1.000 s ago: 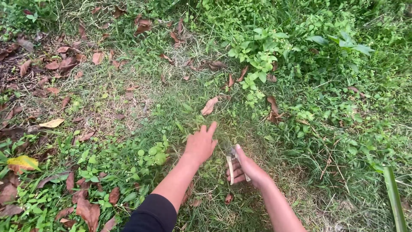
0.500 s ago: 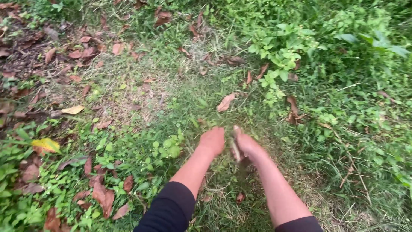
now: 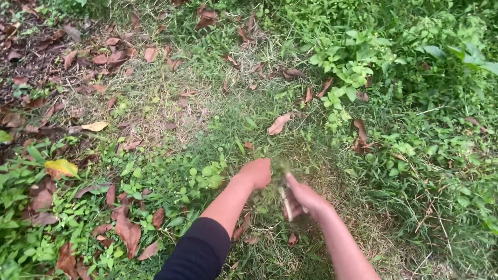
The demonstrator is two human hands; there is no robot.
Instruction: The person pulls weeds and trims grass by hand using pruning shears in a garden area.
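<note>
Left hand [image 3: 258, 172] is curling into a fist down in the grass tuft [image 3: 278, 168], fingers folded narrow around the blades; the tuft is showing as a green blur just right of the knuckles, so exactly how much is in the grip can't be told. Right hand [image 3: 303, 199] is sitting just beside it, lower & to the right, fingers closing around a small tool [image 3: 284, 201] w/ a pale stick-like handle; its working end is pointing up toward the tuft but is blurred, so the kind of tool can't be told. Both hands are working close together over a thin, yellowish patch of lawn [image 3: 332, 181], near the bottom centre of the view. Left arm is wearing a black sleeve [image 3: 199, 251] pushed up to about the elbow; right forearm is bare. A brown leaf [image 3: 278, 124] is lying on the grass well above the hands, apart from them. A yellow leaf [image 3: 61, 167] is lying among low clover-like weeds [image 3: 207, 179] on the left, the weeds reaching near the left hand. More dry brown leaves are scattering across the upper left, over bare dirt [image 3: 31, 57]. A bushy green plant [image 3: 345, 65] w/ broad leaves is growing at upper right, well apart from both hands, w/ taller grass around it.
</note>
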